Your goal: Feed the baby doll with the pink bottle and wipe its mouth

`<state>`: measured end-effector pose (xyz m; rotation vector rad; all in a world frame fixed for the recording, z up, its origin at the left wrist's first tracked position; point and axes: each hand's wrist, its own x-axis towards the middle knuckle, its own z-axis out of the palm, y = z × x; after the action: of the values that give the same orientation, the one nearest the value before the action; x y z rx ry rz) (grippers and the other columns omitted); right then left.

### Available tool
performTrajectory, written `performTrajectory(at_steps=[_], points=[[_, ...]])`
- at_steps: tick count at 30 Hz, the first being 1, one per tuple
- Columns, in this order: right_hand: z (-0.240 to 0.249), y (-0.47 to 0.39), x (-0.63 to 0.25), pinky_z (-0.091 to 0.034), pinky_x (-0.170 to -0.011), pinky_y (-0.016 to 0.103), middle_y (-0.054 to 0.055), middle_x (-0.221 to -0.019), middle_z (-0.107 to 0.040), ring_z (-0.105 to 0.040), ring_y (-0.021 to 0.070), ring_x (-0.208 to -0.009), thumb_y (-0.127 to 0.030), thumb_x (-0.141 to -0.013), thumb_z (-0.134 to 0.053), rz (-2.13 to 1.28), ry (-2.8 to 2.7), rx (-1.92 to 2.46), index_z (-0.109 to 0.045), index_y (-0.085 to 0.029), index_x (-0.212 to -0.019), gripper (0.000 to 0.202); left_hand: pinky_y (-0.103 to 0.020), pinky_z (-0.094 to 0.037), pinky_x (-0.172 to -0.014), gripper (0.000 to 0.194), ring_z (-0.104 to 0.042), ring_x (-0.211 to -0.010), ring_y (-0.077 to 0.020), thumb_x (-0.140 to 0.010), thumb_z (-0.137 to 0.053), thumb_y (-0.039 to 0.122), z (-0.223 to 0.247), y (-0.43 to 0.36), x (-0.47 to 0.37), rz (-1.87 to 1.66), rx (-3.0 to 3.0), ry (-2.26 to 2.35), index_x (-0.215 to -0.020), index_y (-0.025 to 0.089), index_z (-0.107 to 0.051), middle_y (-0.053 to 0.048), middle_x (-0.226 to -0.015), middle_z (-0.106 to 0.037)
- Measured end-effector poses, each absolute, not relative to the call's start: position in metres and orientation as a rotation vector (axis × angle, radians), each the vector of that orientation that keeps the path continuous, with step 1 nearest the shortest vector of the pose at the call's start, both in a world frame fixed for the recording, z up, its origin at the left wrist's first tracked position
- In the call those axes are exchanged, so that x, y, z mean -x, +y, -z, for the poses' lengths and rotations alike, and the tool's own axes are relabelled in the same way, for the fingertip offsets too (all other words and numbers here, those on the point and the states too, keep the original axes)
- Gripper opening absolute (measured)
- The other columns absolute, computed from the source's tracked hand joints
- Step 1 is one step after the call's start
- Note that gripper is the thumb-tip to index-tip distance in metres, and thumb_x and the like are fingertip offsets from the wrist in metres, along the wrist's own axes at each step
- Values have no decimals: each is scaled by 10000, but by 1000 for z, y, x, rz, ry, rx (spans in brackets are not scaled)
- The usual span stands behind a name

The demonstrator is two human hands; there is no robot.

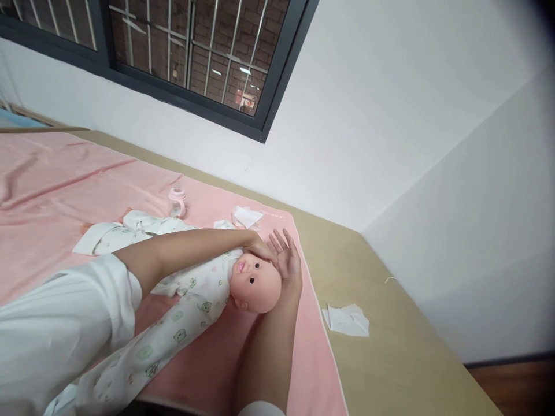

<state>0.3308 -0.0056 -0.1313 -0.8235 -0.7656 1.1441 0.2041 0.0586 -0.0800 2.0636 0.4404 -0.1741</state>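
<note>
Fingers [281, 245] cradle bald pink doll head [255, 283], eyes open.

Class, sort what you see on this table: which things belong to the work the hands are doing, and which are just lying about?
In hand:
- baby doll, lying on the pink cloth
- left hand, at the doll's head
- right hand, open, cupping the head
- doll's printed sleepsuit

Lying about:
- pink baby bottle
- spare garment
- white tissue on bare tabletop
- crumpled tissues
</note>
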Motion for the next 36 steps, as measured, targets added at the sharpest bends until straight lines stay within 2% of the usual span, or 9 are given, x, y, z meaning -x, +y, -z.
performTrajectory(at_steps=[6,12,14,16,19,23,26,30,36], points=[[133,-8,-343,-399,-1078,417,79,-1337,-581,-612,185,-1157,-451,-814,-610,-1154,-725,724,-554,-275,-1240,464,-350,-545,-822,476,-665,-961,-252,-669,-614,454,85,60,-208,166,-2271,500,-1088,236,-671,-41,-998,-735],[134,-8,-338,-433,-1048,395,70,-1316,-595,-621,177,-1142,-435,-815,-609,-1167,-688,704,-560,-282,-1232,447,-336,-503,-873,305,-652,-944,-244,-800,-517,385,79,88,-201,38,-2523,624,-861,172,-728,-76,-907,-733],[134,-7,-336,-446,-1033,405,66,-1297,-608,-629,172,-1122,-424,-810,-610,-1159,-665,712,-570,-287,-1211,426,-362,-454,-947,339,-617,-1036,-263,-858,-460,343,74,104,-192,-79,-2618,720,-820,135,-725,-128,-1012,-711],[134,-5,-335,-454,-1024,420,61,-1286,-615,-633,172,-1109,-419,-800,-615,-1149,-634,724,-579,-287,-1185,408,-418,-380,-1026,333,-528,-1182,-277,-890,-450,318,69,119,-179,-206,-2698,828,-891,113,-712,-156,-1196,-638],[134,-4,-335,-459,-1017,412,59,-1281,-617,-635,167,-1102,-415,-792,-616,-1131,-603,738,-590,-278,-1152,386,-457,-319,-1068,277,-405,-1306,-283,-893,-480,289,65,138,-162,-267,-2774,937,-945,129,-700,-133,-1372,-526],[135,-4,-335,-467,-1010,394,53,-1269,-625,-639,159,-1092,-408,-805,-596,-1120,-569,754,-599,-272,-1131,353,-450,-320,-1076,213,-338,-1359,-300,-884,-517,249,68,150,-152,-148,-2819,999,-844,160,-706,-78,-1452,-460],[136,-4,-335,-472,-1006,392,52,-1262,-630,-639,164,-1093,-405,-808,-596,-1134,-552,747,-600,-264,-1129,350,-514,-323,-1079,172,-321,-1372,-293,-879,-588,271,74,153,-152,-65,-2828,1012,-968,155,-679,-79,-1462,-433],[139,-3,-337,-473,-1009,391,49,-1282,-618,-638,160,-1095,-396,-806,-611,-1131,-551,742,-597,-271,-1140,357,-532,-366,-1057,288,-425,-1293,-279,-894,-599,299,81,156,-155,-21,-2830,1014,-1150,167,-609,-102,-1393,-476],[142,-2,-339,-469,-1019,389,52,-1292,-611,-629,170,-1116,-400,-800,-624,-1119,-541,740,-588,-266,-1159,386,-533,-392,-1038,320,-472,-1246,-273,-905,-588,309,84,161,-155,-50,-2851,979,-1192,167,-583,-106,-1357,-500]])
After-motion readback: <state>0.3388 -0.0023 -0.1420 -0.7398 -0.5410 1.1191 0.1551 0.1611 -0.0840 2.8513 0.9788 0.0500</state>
